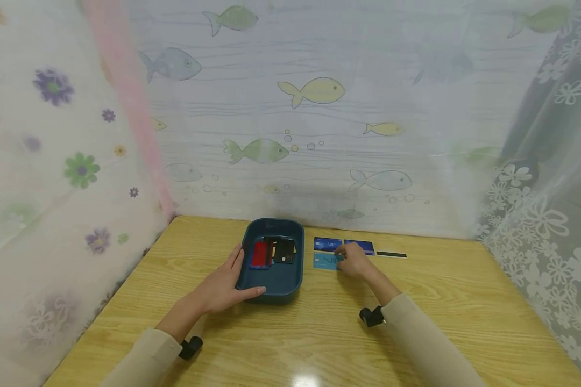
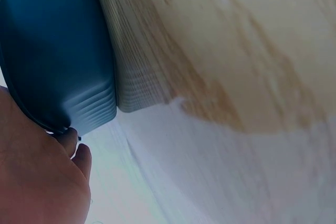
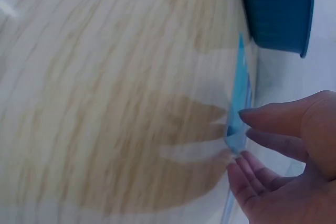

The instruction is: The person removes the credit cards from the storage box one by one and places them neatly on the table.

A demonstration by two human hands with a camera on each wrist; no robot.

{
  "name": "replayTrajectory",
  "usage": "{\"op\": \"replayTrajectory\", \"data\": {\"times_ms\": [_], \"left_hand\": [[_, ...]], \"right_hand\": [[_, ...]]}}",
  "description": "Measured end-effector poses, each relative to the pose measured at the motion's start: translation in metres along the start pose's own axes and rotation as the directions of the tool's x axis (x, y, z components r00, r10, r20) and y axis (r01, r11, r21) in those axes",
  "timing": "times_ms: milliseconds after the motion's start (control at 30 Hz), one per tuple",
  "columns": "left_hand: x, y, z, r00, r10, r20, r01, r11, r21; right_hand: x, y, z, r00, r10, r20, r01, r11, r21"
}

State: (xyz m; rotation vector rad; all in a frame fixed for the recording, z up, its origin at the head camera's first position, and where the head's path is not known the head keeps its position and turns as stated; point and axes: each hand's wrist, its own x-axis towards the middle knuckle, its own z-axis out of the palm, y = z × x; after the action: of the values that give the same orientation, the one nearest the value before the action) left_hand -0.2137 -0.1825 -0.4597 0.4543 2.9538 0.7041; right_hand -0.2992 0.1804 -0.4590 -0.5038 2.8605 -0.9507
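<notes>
A dark blue plastic bin [image 1: 271,282] holds several cards, among them a red card [image 1: 259,253] and a black card [image 1: 284,251]. My left hand [image 1: 222,285] holds it at the left side, fingers along the outer wall and thumb over the near rim. To the right of the bin, my right hand [image 1: 355,262] pinches the right end of a light blue VIP card [image 1: 324,261] low at the table. In the right wrist view the fingertips [image 3: 244,115] overlap that card's corner. Directly behind it lies a dark blue VIP card [image 1: 325,244].
Another blue card [image 1: 363,247] lies right of the dark blue one, partly behind the right hand. A narrow black-and-white strip [image 1: 391,254] is farther right. The wooden table [image 1: 300,344] ends at a fish-print curtain [image 1: 310,161]; flowered curtains hang at both sides.
</notes>
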Motion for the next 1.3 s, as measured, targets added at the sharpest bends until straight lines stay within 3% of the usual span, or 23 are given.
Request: {"op": "replayTrajectory", "data": {"times_ms": [133, 300, 633, 1033, 1300], "left_hand": [[0.000, 0.000, 0.001, 1.000, 0.002, 0.009, -0.002, 1.000, 0.011], [0.001, -0.001, 0.000, 1.000, 0.001, 0.005, -0.001, 1.000, 0.012], [0.001, -0.001, 0.001, 1.000, 0.010, 0.010, -0.010, 1.000, 0.002], [0.002, 0.000, 0.000, 1.000, 0.017, 0.001, -0.017, 1.000, 0.013], [0.002, -0.001, -0.001, 1.000, 0.014, -0.001, -0.014, 1.000, 0.014]], "right_hand": [[0.000, -0.003, -0.004, 1.000, 0.004, -0.009, -0.004, 1.000, 0.013], [0.004, -0.015, -0.013, 0.998, -0.062, -0.017, 0.063, 0.998, 0.017], [0.007, -0.063, -0.014, 0.991, -0.130, 0.020, 0.127, 0.985, 0.116], [0.017, -0.108, 0.009, 0.968, -0.237, 0.087, 0.216, 0.956, 0.198], [0.030, -0.124, 0.036, 0.978, -0.177, 0.113, 0.136, 0.945, 0.298]]}}
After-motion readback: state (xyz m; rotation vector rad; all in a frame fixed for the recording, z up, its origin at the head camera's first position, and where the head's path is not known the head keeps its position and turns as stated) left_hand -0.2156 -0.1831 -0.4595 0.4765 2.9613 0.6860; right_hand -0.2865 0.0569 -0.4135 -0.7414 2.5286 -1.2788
